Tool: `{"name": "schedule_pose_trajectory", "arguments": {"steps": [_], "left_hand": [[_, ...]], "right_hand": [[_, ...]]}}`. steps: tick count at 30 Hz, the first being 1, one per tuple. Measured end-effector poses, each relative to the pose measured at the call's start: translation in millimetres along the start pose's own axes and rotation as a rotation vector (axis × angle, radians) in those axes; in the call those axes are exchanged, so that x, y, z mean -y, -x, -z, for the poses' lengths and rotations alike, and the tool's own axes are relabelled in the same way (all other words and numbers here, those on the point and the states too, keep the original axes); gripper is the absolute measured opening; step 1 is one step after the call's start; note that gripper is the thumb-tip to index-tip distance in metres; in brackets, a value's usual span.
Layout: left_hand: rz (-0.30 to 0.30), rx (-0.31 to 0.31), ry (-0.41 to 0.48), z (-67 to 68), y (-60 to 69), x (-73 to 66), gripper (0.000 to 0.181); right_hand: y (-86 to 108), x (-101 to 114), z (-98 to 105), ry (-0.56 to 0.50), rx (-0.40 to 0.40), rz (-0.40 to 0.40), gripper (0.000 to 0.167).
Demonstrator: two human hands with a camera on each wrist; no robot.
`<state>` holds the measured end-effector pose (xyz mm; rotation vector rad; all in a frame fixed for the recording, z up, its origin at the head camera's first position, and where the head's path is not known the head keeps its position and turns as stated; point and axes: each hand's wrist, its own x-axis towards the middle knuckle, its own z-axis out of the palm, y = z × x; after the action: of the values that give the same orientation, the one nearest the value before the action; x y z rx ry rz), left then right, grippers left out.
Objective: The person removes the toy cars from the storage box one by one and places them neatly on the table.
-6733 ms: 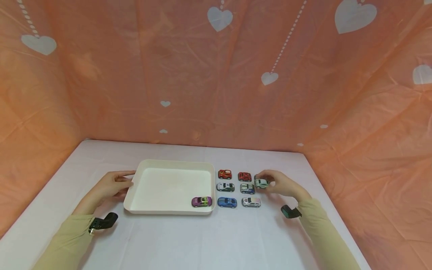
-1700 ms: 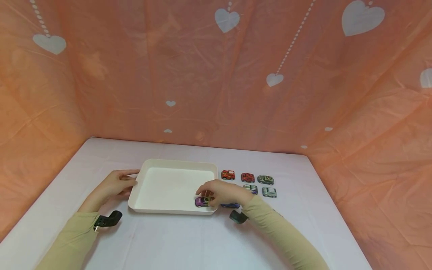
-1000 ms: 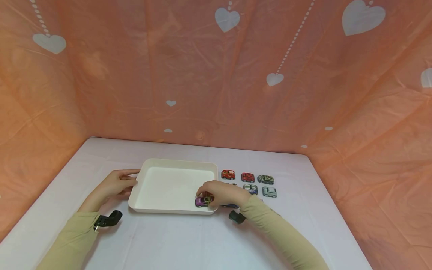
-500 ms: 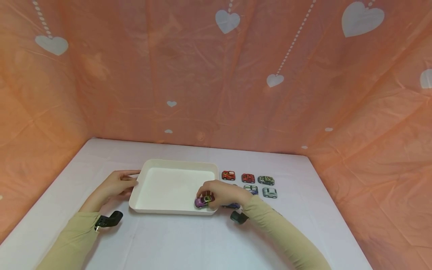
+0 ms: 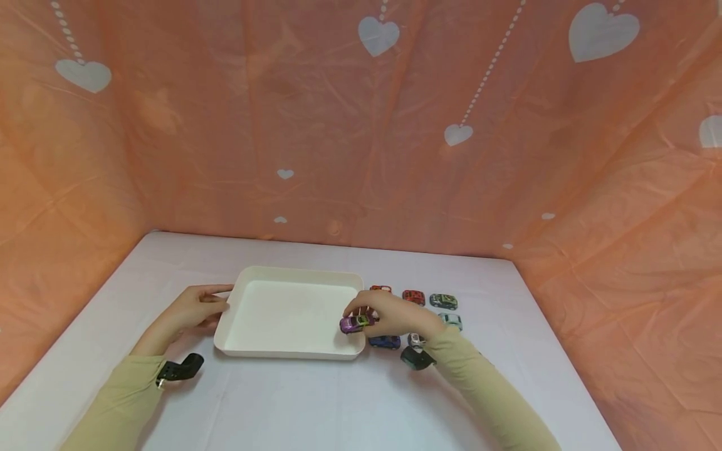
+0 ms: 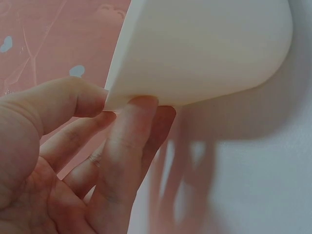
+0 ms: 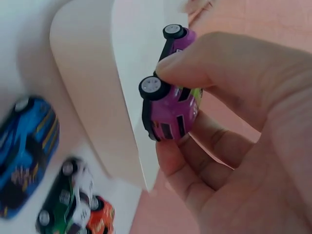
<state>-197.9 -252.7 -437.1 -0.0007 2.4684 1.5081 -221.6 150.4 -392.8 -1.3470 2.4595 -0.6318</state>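
My right hand (image 5: 397, 312) pinches a purple toy car (image 5: 354, 324) with yellow-green markings between thumb and fingers. It is raised over the right rim of the white tray (image 5: 287, 316). In the right wrist view the purple car (image 7: 168, 117) is tilted, wheels towards the tray wall (image 7: 92, 73), with the thumb against its underside. At the tray's left side my left hand (image 5: 190, 308) grips the rim. The left wrist view shows thumb and fingers of the left hand (image 6: 87, 146) pinching the tray's edge (image 6: 195, 53).
Right of the tray stand a blue car (image 5: 385, 342), a red car (image 5: 414, 297), a dark green car (image 5: 444, 301), a pale green car (image 5: 451, 320) and others partly hidden by the right hand. Orange cloth (image 5: 316, 125) walls the white table (image 5: 282, 401).
My right hand earlier held the pale green car at the right, now set down there. It has since lifted the purple car from the tray's front right corner. The left hand stays put.
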Motion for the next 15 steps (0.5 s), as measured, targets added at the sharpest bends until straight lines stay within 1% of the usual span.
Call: {"name": "schedule_pose_trajectory", "arguments": {"steps": [2, 10, 15], "left_hand": [[0.003, -0.004, 0.002, -0.4, -0.1, 0.0, 0.058], [0.014, -0.003, 0.002, 0.5, -1.1, 0.5, 0.058], [0.021, -0.001, -0.013, 0.4, -0.5, -0.8, 0.057]], "right_hand": [[7.1, -2.6, 3.2, -0.003, -0.012, -0.006, 0.04], [40.7, -8.3, 13.0, -0.029, -0.065, -0.079, 0.041], [63.1, -15.2, 15.2, -0.023, -0.079, -0.141, 0.043]]}}
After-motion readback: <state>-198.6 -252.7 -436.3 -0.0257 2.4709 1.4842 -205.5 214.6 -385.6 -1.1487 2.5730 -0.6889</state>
